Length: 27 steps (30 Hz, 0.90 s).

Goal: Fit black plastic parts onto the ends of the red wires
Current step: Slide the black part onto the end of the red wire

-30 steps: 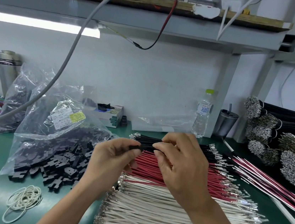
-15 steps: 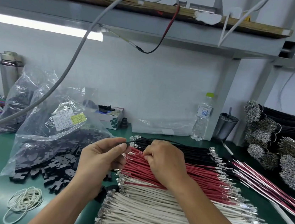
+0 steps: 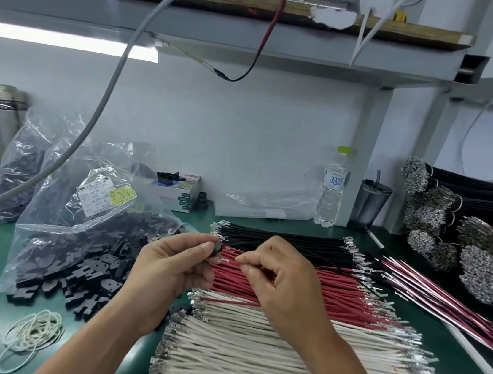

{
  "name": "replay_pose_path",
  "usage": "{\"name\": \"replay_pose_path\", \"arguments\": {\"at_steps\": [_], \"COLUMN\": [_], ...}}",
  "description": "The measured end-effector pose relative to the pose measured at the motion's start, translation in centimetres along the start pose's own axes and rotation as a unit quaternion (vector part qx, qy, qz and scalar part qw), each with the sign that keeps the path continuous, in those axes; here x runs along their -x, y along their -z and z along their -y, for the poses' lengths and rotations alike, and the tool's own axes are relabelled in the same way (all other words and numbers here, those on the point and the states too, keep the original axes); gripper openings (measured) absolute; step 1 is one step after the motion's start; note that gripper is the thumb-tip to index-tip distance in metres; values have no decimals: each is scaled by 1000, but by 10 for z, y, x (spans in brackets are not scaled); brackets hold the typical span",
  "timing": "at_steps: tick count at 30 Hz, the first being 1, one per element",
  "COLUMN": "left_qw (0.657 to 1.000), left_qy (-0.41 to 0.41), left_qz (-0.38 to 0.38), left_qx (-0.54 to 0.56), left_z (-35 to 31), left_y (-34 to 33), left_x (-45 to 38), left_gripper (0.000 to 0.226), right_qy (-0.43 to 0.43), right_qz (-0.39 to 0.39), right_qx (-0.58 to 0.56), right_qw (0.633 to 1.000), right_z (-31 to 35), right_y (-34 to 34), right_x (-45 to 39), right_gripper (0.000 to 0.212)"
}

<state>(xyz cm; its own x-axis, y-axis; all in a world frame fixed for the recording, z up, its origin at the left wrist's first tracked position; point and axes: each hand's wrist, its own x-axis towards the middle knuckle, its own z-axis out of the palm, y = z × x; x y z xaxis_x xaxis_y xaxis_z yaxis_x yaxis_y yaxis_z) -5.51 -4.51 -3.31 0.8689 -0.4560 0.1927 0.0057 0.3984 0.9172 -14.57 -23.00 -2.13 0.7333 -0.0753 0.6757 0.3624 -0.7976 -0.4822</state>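
Note:
A row of red wires point(image 3: 335, 291) with silver terminals lies on the green mat between black wires point(image 3: 288, 241) and white wires point(image 3: 280, 355). My left hand point(image 3: 173, 268) pinches a small black plastic part point(image 3: 216, 249) between thumb and fingertips at the left ends of the red wires. My right hand point(image 3: 280, 281) pinches one red wire near its silver terminal, just right of the part. A heap of black plastic parts point(image 3: 72, 277) spills from a clear bag point(image 3: 87, 210) at the left.
White rubber bands point(image 3: 31, 337) lie at the front left. Bundles of black wires point(image 3: 464, 220) and loose red-and-white wires point(image 3: 442, 304) fill the right side. A water bottle point(image 3: 333, 191), a dark cup point(image 3: 372, 202), a small box point(image 3: 181, 191) and a steel flask point(image 3: 3, 119) stand at the back.
Both hands dropped from the black wires down to the left ends of the red wires. My right hand now pinches a red wire beside the part in my left hand.

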Motion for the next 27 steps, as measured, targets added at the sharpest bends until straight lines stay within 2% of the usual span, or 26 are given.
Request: {"name": "replay_pose_path", "arguments": {"at_steps": [7, 11, 20, 27], "left_qw": [1000, 999, 998, 996], "left_qy": [9, 16, 34, 69], "left_qz": [15, 28, 47, 49], "left_qx": [2, -3, 0, -17], "left_z": [1, 1, -2, -5], "left_y": [3, 2, 1, 0], "left_x": [-2, 0, 2, 2], "left_gripper": [35, 41, 34, 33], "right_qy": [-13, -19, 5, 105], "right_qz": [-61, -66, -65, -66], "right_qx": [-35, -38, -10, 52], "right_qw": [997, 997, 998, 991], "right_z": [-1, 0, 1, 4], "right_y": [6, 6, 4, 7], "right_x": [2, 2, 2, 3], "right_gripper": [10, 11, 10, 6]}}
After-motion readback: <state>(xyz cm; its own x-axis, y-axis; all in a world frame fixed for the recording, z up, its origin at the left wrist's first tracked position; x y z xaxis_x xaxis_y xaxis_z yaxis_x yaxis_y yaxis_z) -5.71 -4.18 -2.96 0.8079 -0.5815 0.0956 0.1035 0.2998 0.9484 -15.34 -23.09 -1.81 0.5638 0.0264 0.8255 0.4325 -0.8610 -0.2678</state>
